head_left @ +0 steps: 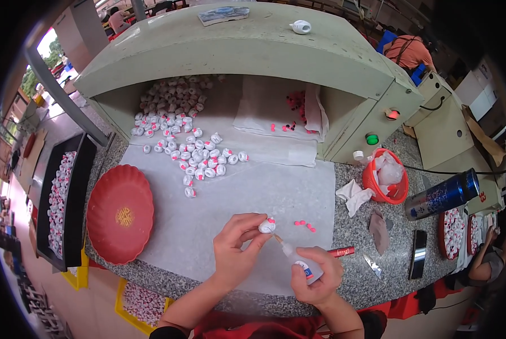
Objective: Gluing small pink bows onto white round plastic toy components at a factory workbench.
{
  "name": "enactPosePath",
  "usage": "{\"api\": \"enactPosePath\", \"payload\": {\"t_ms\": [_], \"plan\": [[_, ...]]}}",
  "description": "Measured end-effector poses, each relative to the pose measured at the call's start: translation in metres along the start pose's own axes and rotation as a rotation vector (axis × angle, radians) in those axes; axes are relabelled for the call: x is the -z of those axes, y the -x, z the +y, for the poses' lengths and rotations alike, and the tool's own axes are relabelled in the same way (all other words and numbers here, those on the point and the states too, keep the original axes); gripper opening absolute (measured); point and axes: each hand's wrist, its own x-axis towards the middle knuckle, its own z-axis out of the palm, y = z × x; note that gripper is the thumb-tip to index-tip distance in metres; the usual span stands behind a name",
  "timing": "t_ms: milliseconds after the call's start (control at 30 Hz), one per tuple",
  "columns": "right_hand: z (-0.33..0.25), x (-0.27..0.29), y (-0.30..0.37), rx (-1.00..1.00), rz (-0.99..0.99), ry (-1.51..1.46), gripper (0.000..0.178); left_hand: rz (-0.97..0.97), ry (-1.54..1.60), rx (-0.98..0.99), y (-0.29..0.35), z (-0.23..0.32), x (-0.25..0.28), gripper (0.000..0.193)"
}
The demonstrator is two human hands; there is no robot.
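Observation:
Between its thumb and fingers, my left hand (234, 251) pinches a small white round figure with a pink spot (267, 227). My right hand (322, 278) is closed around a whitish glue bottle (292, 255), tilted so that its thin nozzle reaches the underside of the figure; whether they touch I cannot tell. Right of the figure, several tiny pink pieces (305, 226) lie on the white paper sheet (253, 195). Many similar white figures (199, 155) spread from inside the grey-green box onto the paper. A red tube (342, 251) lies beside my right hand.
The grey-green box (230, 48) arches over the back. At left stand a red scalloped dish (100, 195) and a black tray (49, 248). To the right are a red basket (368, 179), a blue bottle (442, 196), a blade (372, 265), a phone (417, 254) and cloths.

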Motion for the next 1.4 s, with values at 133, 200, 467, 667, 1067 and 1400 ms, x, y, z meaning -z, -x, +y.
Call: {"api": "enactPosePath", "payload": {"t_ms": [133,200,467,667,1067,1400], "plan": [[0.0,-0.002,-0.001,0.011,-0.009,-0.005,0.025,-0.006,-0.003,0.007,0.0,0.001,0.0,0.033],[0.0,-0.003,-0.001,0.057,-0.009,0.0,0.025,-0.008,-0.007,0.007,0.001,0.0,0.0,0.033],[0.002,-0.003,-0.002,0.038,0.018,-0.017,0.023,-0.004,-0.008,-0.001,-0.001,0.0,0.0,0.034],[0.002,-0.006,-0.004,0.074,0.003,-0.016,0.024,-0.01,-0.017,0.013,0.001,-0.001,0.001,0.034],[0.001,0.002,-0.005,0.023,-0.03,-0.031,0.022,-0.021,-0.075,-0.006,-0.001,-0.001,0.002,0.031],[0.004,0.006,-0.005,0.034,-0.006,-0.034,0.028,-0.07,0.245,0.307,-0.004,0.002,0.006,0.032]]}}
